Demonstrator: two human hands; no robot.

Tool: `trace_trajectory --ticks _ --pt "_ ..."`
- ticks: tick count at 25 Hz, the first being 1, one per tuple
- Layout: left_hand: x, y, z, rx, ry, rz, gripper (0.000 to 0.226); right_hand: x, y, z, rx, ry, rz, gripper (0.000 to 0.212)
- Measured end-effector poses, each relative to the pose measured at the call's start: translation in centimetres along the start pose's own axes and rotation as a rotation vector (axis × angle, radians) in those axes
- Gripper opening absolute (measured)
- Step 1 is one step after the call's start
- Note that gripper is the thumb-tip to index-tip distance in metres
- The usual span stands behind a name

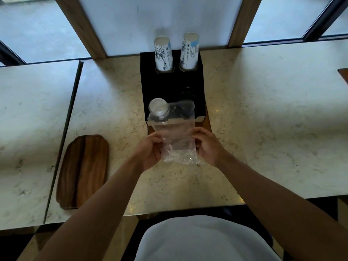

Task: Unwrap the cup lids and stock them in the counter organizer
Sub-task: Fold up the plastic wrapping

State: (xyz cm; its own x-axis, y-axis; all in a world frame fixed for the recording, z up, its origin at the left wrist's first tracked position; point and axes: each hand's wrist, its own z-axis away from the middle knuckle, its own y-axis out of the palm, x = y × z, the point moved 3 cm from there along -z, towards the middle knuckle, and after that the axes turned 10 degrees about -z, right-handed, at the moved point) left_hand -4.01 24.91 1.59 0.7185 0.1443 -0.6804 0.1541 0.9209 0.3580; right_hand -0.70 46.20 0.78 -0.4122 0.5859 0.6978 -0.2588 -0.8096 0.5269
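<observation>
A clear plastic wrapper (178, 140) hangs between both hands just in front of the black counter organizer (199, 91). My left hand (149, 150) pinches its left edge and my right hand (208, 146) pinches its right edge. A stack of translucent cup lids (158, 108) stands in the organizer's front left slot, with the wrapper's upper end still around it. Black lids (186, 93) sit dimly in the front right slot, partly behind the plastic.
Two stacks of printed paper cups (163, 53) (189, 50) rise from the organizer's rear holes. A wooden tray (82, 170) lies on the marble counter (263, 119) to the left. Window frames stand behind the counter.
</observation>
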Motion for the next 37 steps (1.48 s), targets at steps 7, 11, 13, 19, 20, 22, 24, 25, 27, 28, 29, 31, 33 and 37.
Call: trace_trajectory --ticks 7,11,13,19,20,22,24,25,27,28,29,31,33,37 --pt "-0.3 0.0 0.5 0.032 0.005 -0.251 0.04 0.4 -0.2 0.1 0.05 0.104 -0.007 0.014" --pt "-0.1 0.3 0.4 0.089 0.01 -0.27 0.054 0.3 -0.1 -0.1 -0.012 0.035 0.133 0.053" --pt "0.5 0.7 0.7 0.161 -0.051 -0.288 0.056 0.5 0.1 0.0 -0.061 -0.043 0.232 0.06" --pt "0.7 0.1 0.5 -0.147 0.128 -0.281 0.043 0.7 0.6 0.5 -0.157 -0.124 0.376 0.05" --pt "0.6 -0.2 0.5 -0.185 0.148 -0.289 0.038 0.6 0.6 0.6 -0.14 -0.103 0.389 0.043" --pt "0.7 -0.7 0.3 -0.209 0.171 -0.347 0.031 0.2 0.6 0.9 -0.048 -0.074 0.446 0.036" --pt "0.9 -1.0 0.3 -0.224 0.187 -0.397 0.03 -0.2 0.9 1.3 0.062 -0.065 0.545 0.03" --pt "0.9 -1.0 0.4 -0.24 0.195 -0.412 0.029 -0.4 1.1 1.4 0.101 -0.065 0.593 0.027" --pt "0.9 -1.0 0.5 -0.256 0.194 -0.421 0.026 -0.4 1.4 1.4 0.124 -0.088 0.661 0.026" --pt "1.0 -1.0 0.5 -0.246 0.191 -0.412 0.025 -0.4 1.3 1.4 0.112 -0.104 0.672 0.027" --pt "1.0 -1.0 0.5 -0.225 0.19 -0.398 0.025 -0.3 1.3 1.4 0.097 -0.118 0.667 0.03" --pt "0.9 -0.9 0.6 -0.151 0.181 -0.385 0.027 0.0 1.1 1.5 0.084 -0.134 0.652 0.037" --pt "0.8 -0.8 0.8 -0.069 0.162 -0.402 0.034 0.2 1.0 1.6 0.077 -0.148 0.684 0.044" --pt "0.5 -0.8 1.1 -0.043 0.155 -0.465 0.044 0.5 1.1 1.6 0.08 -0.144 0.722 0.047"
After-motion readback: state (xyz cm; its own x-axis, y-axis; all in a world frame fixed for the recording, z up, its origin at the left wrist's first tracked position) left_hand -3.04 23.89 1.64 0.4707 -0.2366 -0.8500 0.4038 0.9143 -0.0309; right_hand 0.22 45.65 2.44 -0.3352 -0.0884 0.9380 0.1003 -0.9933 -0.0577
